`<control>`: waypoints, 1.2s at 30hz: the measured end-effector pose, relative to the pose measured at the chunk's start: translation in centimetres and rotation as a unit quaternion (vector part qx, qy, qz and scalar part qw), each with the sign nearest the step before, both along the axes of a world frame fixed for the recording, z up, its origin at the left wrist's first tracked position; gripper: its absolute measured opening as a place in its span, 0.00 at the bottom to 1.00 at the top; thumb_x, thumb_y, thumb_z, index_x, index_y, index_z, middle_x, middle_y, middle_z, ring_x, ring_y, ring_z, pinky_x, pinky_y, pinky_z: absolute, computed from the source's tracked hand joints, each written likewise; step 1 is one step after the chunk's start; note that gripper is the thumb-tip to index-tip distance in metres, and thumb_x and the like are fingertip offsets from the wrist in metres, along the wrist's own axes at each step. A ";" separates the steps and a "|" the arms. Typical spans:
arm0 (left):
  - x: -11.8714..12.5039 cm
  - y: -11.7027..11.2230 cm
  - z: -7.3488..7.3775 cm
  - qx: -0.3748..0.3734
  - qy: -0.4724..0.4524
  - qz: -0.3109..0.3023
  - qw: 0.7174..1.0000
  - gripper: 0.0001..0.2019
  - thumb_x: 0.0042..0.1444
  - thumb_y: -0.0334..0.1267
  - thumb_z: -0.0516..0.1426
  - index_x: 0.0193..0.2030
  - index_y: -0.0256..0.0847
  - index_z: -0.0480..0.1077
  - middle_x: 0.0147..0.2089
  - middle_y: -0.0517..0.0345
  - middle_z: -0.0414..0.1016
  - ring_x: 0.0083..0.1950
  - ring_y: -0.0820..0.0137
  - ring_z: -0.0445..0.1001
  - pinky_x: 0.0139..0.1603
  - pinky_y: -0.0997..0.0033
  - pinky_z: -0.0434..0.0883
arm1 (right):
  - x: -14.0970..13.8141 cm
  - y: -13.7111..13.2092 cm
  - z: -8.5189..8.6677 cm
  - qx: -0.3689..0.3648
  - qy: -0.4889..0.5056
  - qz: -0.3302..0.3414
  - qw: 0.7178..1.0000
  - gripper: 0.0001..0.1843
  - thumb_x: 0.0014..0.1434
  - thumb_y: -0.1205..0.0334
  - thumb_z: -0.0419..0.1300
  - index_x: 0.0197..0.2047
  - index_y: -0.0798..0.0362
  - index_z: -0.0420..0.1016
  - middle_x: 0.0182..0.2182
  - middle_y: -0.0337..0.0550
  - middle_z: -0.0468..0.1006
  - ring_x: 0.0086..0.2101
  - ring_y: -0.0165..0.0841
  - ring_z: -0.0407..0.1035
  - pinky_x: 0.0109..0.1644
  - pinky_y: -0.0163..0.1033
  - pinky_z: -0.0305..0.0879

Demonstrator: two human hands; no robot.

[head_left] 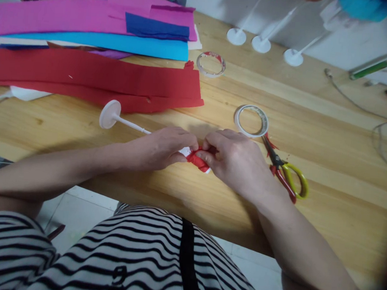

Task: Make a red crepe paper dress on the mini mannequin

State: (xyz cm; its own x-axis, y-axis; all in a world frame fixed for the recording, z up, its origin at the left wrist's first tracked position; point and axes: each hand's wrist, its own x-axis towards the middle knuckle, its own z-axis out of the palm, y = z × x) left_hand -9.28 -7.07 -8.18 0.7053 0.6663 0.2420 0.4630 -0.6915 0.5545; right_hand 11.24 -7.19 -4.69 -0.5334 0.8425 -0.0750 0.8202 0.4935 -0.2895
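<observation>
My left hand point(162, 149) and my right hand point(235, 158) meet over the wooden table point(328, 140), both with fingers pinched on a small wad of red crepe paper point(198, 159) wrapped around the top of a white plastic stick. The stick point(132, 124) runs left under my left hand and ends in a round white base point(109, 114). A roll of tape point(251, 121) lies just beyond my right hand. Red and yellow scissors point(286, 172) lie to its right.
Long sheets of red crepe paper point(92, 77), blue paper point(104, 43) and pink paper point(57, 16) lie at the back left. Another tape ring point(211, 64) sits behind them. Three white stick stands point(261, 43) line the back wall; a cable point(353, 102) trails at right.
</observation>
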 end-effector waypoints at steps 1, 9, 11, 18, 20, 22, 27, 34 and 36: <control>-0.1 0.1 0.2 -0.019 -0.003 -0.019 1.000 0.09 0.66 0.34 0.52 0.44 0.45 0.73 0.42 0.58 0.80 0.44 0.68 0.78 0.48 0.68 0.75 | 0.0 0.0 0.0 -0.001 -0.002 0.000 1.000 0.04 0.60 0.66 0.60 0.34 0.49 0.75 0.27 0.45 0.76 0.32 0.41 0.71 0.34 0.43 0.57; -0.3 0.2 0.9 -0.062 -0.046 -0.012 0.997 0.11 0.63 0.32 0.53 0.50 0.44 0.71 0.46 0.57 0.81 0.44 0.68 0.80 0.45 0.70 0.78 | -0.1 0.0 0.0 0.003 -0.024 0.006 1.000 0.06 0.60 0.67 0.59 0.36 0.52 0.77 0.28 0.46 0.77 0.33 0.41 0.72 0.34 0.41 0.56; -0.2 0.1 1.0 -0.061 -0.045 -0.013 0.997 0.10 0.63 0.32 0.53 0.49 0.43 0.71 0.48 0.56 0.80 0.48 0.68 0.80 0.47 0.70 0.78 | 0.0 0.0 0.0 0.003 -0.019 0.006 1.000 0.06 0.60 0.68 0.59 0.36 0.52 0.77 0.28 0.46 0.77 0.33 0.40 0.71 0.34 0.41 0.56; 0.1 0.3 -0.8 -0.018 -0.072 -0.050 0.996 0.12 0.65 0.30 0.52 0.48 0.47 0.74 0.65 0.54 0.70 0.64 0.63 0.72 0.62 0.59 0.73 | 0.0 0.1 0.1 0.015 -0.017 0.004 1.000 0.06 0.60 0.69 0.58 0.34 0.52 0.76 0.31 0.46 0.79 0.32 0.37 0.71 0.33 0.39 0.54; 0.1 0.3 -1.5 -0.021 -0.079 -0.050 0.995 0.14 0.65 0.30 0.52 0.51 0.49 0.74 0.65 0.55 0.70 0.64 0.63 0.71 0.64 0.59 0.71 | -0.1 0.1 0.2 0.010 -0.026 0.001 1.000 0.05 0.60 0.68 0.58 0.34 0.52 0.76 0.31 0.46 0.79 0.32 0.37 0.71 0.34 0.39 0.55; 0.1 0.3 -1.7 -0.025 -0.076 -0.051 0.996 0.13 0.65 0.30 0.52 0.49 0.47 0.74 0.63 0.54 0.71 0.63 0.63 0.72 0.64 0.60 0.71 | -0.2 0.1 0.3 0.004 -0.029 0.000 1.000 0.05 0.61 0.66 0.59 0.34 0.52 0.76 0.30 0.45 0.78 0.31 0.37 0.71 0.33 0.39 0.54; -0.4 0.1 -0.7 -0.002 -0.045 -0.038 0.998 0.09 0.64 0.29 0.49 0.39 0.42 0.70 0.61 0.47 0.74 0.69 0.61 0.66 0.65 0.57 0.71 | -0.1 0.0 0.2 0.005 -0.023 -0.004 1.000 0.02 0.59 0.67 0.62 0.34 0.53 0.75 0.31 0.44 0.78 0.31 0.34 0.69 0.33 0.37 0.53; -0.4 0.0 0.1 0.004 -0.030 -0.045 0.999 0.12 0.65 0.29 0.47 0.47 0.39 0.71 0.69 0.40 0.65 0.68 0.61 0.67 0.64 0.56 0.71 | 0.0 0.1 -0.1 0.008 -0.014 -0.002 1.000 0.04 0.59 0.67 0.61 0.32 0.53 0.74 0.30 0.43 0.77 0.30 0.33 0.68 0.33 0.38 0.52; -0.2 0.0 0.0 -0.004 -0.033 -0.045 0.998 0.15 0.65 0.28 0.47 0.48 0.43 0.73 0.67 0.46 0.68 0.67 0.61 0.68 0.64 0.57 0.70 | 0.0 0.1 0.0 0.005 -0.012 -0.002 1.000 0.04 0.59 0.68 0.60 0.33 0.52 0.74 0.30 0.43 0.77 0.30 0.34 0.68 0.33 0.38 0.53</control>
